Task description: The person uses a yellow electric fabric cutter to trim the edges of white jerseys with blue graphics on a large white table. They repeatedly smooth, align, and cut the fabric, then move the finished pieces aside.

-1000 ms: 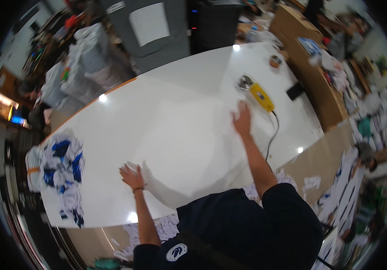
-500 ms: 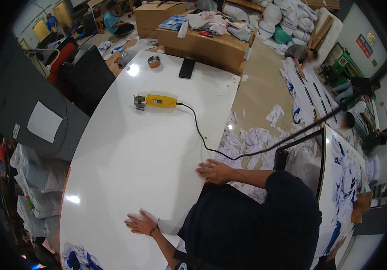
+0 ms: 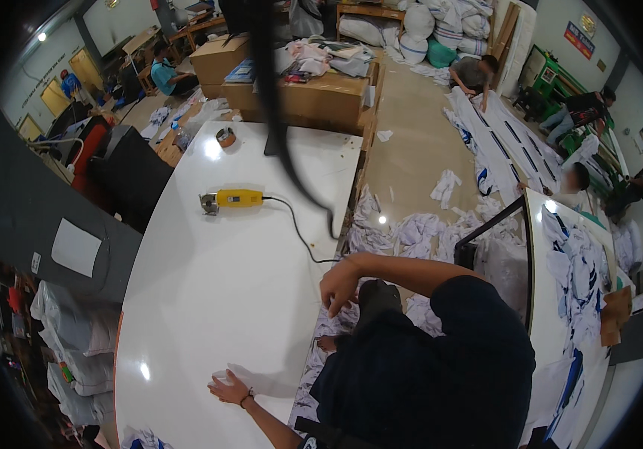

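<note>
My left hand (image 3: 229, 388) rests palm down near the front of the white table (image 3: 217, 299), fingers spread, a dark band at its wrist. My right hand (image 3: 339, 287) is lifted over the table's right edge. Its fingers droop loosely downward with nothing visible in them, though part of the fingers is hidden. Farther off lies a yellow handheld rotary cloth cutter (image 3: 239, 198) with its round blade end to the left. Its black cord (image 3: 299, 241) runs over the tabletop to beside my right wrist. Neither hand touches the cutter.
A tape roll (image 3: 226, 137) and a dark phone (image 3: 275, 142) lie at the table's far end, before cardboard boxes (image 3: 291, 101). A blurred dark cable (image 3: 265, 82) crosses the view. White cloth scraps (image 3: 415, 232) cover the floor at right. Several other people work farther off.
My right hand has risen from the table edge, its fingers now drooping. My left hand stays on the tabletop. The whole view has shifted, and the dark cable now hangs from the top.
</note>
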A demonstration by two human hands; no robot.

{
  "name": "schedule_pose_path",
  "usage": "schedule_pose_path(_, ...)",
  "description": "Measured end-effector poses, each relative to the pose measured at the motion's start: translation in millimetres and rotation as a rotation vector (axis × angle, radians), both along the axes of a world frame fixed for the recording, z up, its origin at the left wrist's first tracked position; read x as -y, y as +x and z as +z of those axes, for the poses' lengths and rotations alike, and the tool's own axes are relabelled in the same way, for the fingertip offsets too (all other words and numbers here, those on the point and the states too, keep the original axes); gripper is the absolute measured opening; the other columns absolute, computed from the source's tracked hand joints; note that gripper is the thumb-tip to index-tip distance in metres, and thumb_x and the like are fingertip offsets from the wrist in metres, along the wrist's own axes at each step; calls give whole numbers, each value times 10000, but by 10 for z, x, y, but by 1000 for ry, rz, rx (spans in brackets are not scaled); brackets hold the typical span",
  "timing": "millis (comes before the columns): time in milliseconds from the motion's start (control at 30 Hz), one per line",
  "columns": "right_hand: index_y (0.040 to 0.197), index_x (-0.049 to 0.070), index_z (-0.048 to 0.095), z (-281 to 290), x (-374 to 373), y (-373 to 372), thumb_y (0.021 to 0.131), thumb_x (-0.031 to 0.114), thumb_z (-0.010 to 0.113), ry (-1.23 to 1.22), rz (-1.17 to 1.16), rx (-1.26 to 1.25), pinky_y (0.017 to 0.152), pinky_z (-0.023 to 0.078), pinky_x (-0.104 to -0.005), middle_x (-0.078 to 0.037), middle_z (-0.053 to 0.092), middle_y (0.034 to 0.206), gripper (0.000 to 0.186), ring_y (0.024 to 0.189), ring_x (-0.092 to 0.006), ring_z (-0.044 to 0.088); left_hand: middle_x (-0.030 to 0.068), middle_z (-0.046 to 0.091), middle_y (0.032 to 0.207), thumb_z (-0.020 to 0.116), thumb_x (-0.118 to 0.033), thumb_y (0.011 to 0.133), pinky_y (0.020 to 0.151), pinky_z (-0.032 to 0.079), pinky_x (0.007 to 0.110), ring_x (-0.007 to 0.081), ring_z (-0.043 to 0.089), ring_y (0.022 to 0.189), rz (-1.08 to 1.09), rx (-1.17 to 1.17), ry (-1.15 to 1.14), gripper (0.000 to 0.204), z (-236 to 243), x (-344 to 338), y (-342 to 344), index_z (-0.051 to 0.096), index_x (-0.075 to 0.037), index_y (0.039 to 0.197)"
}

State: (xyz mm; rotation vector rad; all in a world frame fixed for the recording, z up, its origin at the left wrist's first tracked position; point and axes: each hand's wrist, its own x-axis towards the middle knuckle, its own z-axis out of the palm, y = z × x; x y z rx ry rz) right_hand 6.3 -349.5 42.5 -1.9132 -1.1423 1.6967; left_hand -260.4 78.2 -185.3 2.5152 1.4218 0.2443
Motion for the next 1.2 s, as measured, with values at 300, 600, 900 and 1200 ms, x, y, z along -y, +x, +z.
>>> schedule_pose_path(300, 1209, -33, 668, 266, 864, -317, 962, 235, 679, 333, 122, -160, 594, 570, -321, -133, 754, 784, 365, 602, -201, 706, 91, 748, 886, 624, -240, 1016, 702, 571, 294, 155, 708, 735, -561, 78, -1130, 310, 729, 1828, 314, 722, 23, 1148)
schedule_pose_path(600, 1420, 0, 531, -1, 3093, -567, 946, 280, 739, 420, -371, -117, 607, 544, -310, -137, 751, 813, 589, 663, -185, 710, 191, 747, 1087, 638, -432, 944, 864, 563, 426, 288, 734, 979, -1081, -728, -799, 421, -214, 3844, 483, 739, -81, 1153)
schedule_pose_path(900, 1354, 15, 600, -584, 4460, -458, 928, 471, 705, 305, -631, 328, 736, 548, -389, -158, 748, 910, 632, 849, -294, 728, 103, 750, 961, 620, -255, 955, 811, 567, 402, 253, 704, 813, -550, -1040, -1031, 250, -673, 4001, 57, 764, -67, 1032)
schedule_pose_path(1200, 1363, 21, 578, -605, 5418, 582, 922, 484, 692, 393, -761, 429, 786, 537, -421, -202, 735, 970, 650, 897, -343, 709, 103, 749, 964, 619, -245, 953, 810, 567, 399, 249, 704, 816, -635, -709, -938, 248, 166, 4854, 2204, 762, -61, 1037)
